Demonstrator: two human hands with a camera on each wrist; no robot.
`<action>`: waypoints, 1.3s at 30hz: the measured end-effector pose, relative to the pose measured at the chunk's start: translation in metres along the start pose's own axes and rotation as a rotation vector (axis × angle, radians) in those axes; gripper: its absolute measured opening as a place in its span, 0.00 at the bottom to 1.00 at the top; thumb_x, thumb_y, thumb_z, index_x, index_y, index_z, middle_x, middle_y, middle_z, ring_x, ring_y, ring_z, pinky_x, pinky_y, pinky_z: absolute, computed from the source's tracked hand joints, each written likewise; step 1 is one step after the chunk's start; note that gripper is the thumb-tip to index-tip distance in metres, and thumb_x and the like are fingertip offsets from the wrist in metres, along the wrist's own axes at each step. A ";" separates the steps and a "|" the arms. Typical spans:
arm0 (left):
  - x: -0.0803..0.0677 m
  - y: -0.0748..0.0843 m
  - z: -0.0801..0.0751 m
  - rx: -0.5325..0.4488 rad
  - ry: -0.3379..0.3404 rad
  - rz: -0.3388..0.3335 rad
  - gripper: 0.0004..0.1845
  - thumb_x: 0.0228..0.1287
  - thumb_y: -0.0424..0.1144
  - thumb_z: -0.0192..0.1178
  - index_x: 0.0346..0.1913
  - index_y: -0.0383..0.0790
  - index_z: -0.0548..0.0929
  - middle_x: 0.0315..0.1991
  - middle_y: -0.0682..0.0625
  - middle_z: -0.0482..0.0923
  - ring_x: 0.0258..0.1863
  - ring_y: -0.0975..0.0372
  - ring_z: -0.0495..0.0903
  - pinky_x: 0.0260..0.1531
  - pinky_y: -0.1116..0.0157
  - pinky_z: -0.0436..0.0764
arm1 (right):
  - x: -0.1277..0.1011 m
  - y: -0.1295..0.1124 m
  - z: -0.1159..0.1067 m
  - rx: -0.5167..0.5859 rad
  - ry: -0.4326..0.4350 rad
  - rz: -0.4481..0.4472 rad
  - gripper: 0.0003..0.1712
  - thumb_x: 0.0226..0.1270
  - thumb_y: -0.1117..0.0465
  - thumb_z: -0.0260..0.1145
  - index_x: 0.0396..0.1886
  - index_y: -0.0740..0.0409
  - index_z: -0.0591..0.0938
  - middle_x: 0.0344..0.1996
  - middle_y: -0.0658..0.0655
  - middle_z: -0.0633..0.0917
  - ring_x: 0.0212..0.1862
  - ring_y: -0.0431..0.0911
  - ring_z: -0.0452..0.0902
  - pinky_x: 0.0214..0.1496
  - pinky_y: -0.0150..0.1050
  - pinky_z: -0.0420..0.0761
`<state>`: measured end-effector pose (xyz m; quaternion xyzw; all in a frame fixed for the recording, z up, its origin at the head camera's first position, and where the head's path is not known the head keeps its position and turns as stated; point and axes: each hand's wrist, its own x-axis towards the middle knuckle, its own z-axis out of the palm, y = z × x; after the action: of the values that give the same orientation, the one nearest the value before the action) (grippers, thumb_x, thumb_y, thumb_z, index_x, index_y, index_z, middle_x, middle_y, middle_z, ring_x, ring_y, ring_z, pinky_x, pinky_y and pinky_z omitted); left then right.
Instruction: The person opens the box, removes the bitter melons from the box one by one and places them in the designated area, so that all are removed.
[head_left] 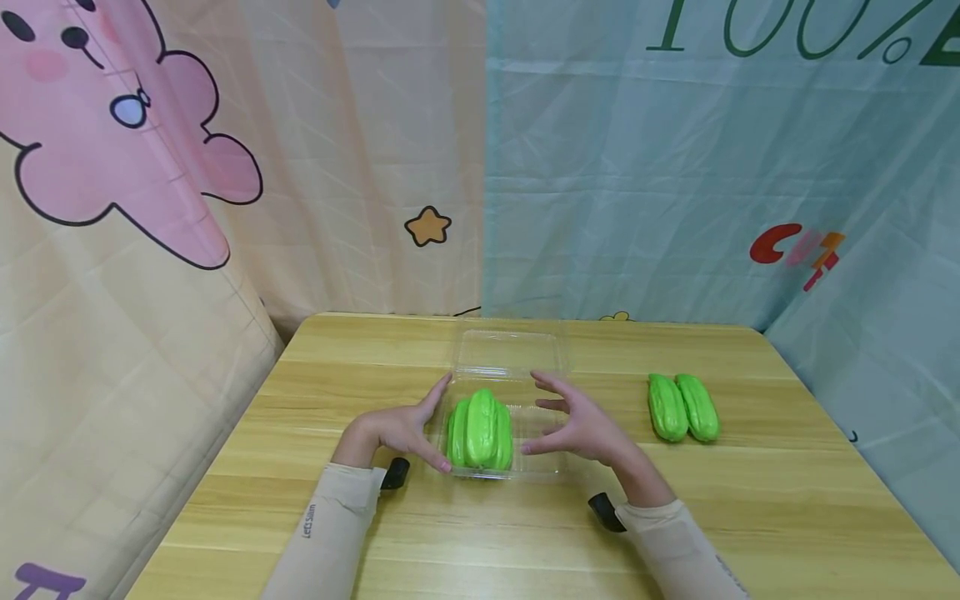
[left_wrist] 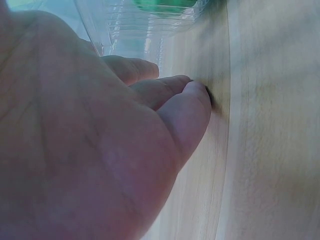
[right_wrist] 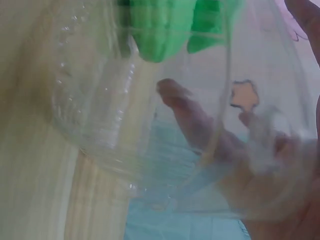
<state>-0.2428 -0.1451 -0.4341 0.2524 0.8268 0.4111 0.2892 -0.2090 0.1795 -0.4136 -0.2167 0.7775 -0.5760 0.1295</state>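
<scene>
A clear plastic clamshell box stands on the table with its lid folded back. In its left half, several bright green ridged vegetables, smooth like plastic models, lie stacked. My left hand is spread along the box's left side, its thumb tip at the front left corner. In the left wrist view its fingers reach low beside the box wall. My right hand hovers at the box's right half, fingers parted and pointing left, holding nothing. Its fingers show through the clear plastic in the right wrist view.
Two more green ridged vegetables lie side by side on the right of the wooden table. Printed curtains hang behind the table and along its sides.
</scene>
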 end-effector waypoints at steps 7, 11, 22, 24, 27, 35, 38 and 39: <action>0.001 -0.001 0.000 0.007 0.000 -0.002 0.79 0.47 0.47 0.82 0.78 0.51 0.20 0.79 0.40 0.20 0.77 0.43 0.31 0.73 0.43 0.43 | 0.002 0.005 0.009 0.004 -0.020 0.026 0.62 0.48 0.65 0.84 0.80 0.59 0.57 0.77 0.66 0.56 0.71 0.69 0.60 0.56 0.59 0.80; 0.001 -0.001 0.000 0.013 -0.004 -0.004 0.79 0.47 0.47 0.82 0.78 0.51 0.20 0.79 0.40 0.20 0.77 0.43 0.31 0.73 0.43 0.43 | 0.004 0.007 0.014 0.005 -0.021 0.039 0.62 0.47 0.64 0.84 0.79 0.58 0.58 0.76 0.68 0.56 0.71 0.69 0.61 0.52 0.53 0.83; 0.000 0.000 0.001 -0.004 0.002 0.001 0.79 0.47 0.46 0.82 0.78 0.52 0.20 0.80 0.40 0.21 0.77 0.42 0.31 0.73 0.42 0.44 | 0.007 0.014 0.027 -0.033 0.003 0.055 0.64 0.44 0.63 0.86 0.79 0.60 0.59 0.75 0.71 0.59 0.68 0.68 0.65 0.54 0.52 0.82; 0.000 0.000 0.001 -0.004 0.002 -0.001 0.79 0.47 0.46 0.82 0.78 0.52 0.20 0.80 0.40 0.21 0.77 0.42 0.31 0.73 0.42 0.43 | 0.007 0.014 0.030 -0.016 0.003 0.060 0.64 0.44 0.64 0.86 0.79 0.62 0.58 0.74 0.72 0.59 0.68 0.69 0.66 0.56 0.55 0.80; 0.000 0.000 0.001 -0.005 0.003 -0.004 0.79 0.47 0.46 0.82 0.78 0.52 0.20 0.80 0.40 0.21 0.77 0.42 0.31 0.73 0.42 0.43 | 0.008 0.015 0.036 -0.003 0.004 0.066 0.63 0.44 0.65 0.85 0.78 0.64 0.58 0.72 0.75 0.60 0.67 0.71 0.66 0.59 0.59 0.77; -0.003 0.004 0.001 -0.010 0.002 -0.002 0.78 0.48 0.45 0.82 0.78 0.51 0.20 0.80 0.41 0.21 0.77 0.42 0.32 0.73 0.42 0.44 | 0.009 0.014 0.045 -0.027 0.062 0.145 0.64 0.43 0.63 0.86 0.79 0.61 0.59 0.73 0.72 0.62 0.67 0.69 0.67 0.61 0.60 0.75; -0.003 0.004 0.001 -0.014 0.000 -0.005 0.79 0.47 0.46 0.82 0.79 0.52 0.21 0.80 0.41 0.21 0.77 0.42 0.32 0.73 0.42 0.44 | 0.010 0.014 0.046 -0.026 0.058 0.151 0.64 0.44 0.63 0.86 0.79 0.61 0.58 0.72 0.73 0.62 0.67 0.69 0.67 0.61 0.60 0.75; -0.003 0.003 0.001 -0.014 0.000 -0.005 0.79 0.47 0.46 0.82 0.78 0.51 0.21 0.80 0.41 0.21 0.77 0.42 0.32 0.73 0.42 0.44 | 0.010 0.014 0.047 -0.024 0.053 0.149 0.64 0.45 0.63 0.85 0.79 0.61 0.58 0.72 0.73 0.62 0.66 0.69 0.68 0.61 0.60 0.75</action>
<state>-0.2394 -0.1448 -0.4309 0.2481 0.8246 0.4163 0.2919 -0.1996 0.1388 -0.4409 -0.1442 0.8014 -0.5611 0.1487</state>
